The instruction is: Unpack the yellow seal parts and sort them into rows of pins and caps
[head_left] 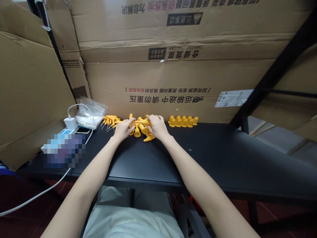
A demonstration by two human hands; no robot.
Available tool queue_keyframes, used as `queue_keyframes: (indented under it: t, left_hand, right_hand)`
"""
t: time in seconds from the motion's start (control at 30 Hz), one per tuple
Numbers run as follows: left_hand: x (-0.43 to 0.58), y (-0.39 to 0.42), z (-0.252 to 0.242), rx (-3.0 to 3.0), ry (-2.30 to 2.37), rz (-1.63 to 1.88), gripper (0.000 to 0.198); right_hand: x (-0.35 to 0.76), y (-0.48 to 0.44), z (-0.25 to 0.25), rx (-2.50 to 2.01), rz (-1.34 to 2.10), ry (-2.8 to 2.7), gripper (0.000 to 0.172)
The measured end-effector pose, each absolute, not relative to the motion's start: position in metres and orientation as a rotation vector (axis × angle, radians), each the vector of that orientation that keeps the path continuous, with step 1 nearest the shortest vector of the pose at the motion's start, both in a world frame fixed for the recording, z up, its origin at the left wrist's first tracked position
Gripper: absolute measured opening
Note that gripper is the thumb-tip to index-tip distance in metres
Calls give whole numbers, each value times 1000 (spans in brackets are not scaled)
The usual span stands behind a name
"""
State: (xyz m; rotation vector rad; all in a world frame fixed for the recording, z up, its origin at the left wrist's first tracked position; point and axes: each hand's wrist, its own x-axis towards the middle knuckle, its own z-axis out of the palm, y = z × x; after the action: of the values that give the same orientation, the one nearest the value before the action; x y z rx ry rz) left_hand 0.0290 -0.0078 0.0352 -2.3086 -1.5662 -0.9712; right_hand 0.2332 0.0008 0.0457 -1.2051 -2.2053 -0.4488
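Observation:
Both of my hands are over a heap of yellow plastic pieces near the back of the black table. My left hand is closed, its thumb and fingers pinching a yellow plastic piece at the heap's left. My right hand comes over the heap's right side, fingers curled round a long yellow plastic piece that points toward my left hand. Whether these two pieces are joined I cannot tell. Some pieces below have flared, bell-like ends. Yellow hand-shaped pieces with small metal chains lie left of my left hand.
Yellow flanged cup-shaped pieces stand in rows at right. At left are a clear plastic bag, a phone, and a white charger with its cable. Cardboard walls the back; a metal post slants at right.

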Motion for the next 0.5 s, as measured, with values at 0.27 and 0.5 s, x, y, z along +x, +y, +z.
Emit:
queue_keyframes:
  t: [0.27,0.5]
  left_hand:
    - [27,-8,35,-2316,-1611,-971,34]
    - [30,-11,36,-2316,-1647,-993,35]
  right_hand:
    - [232,5,38,-1141,-330,-2277,28]
    - [230,4,39,-1150,-439,-2257,22]
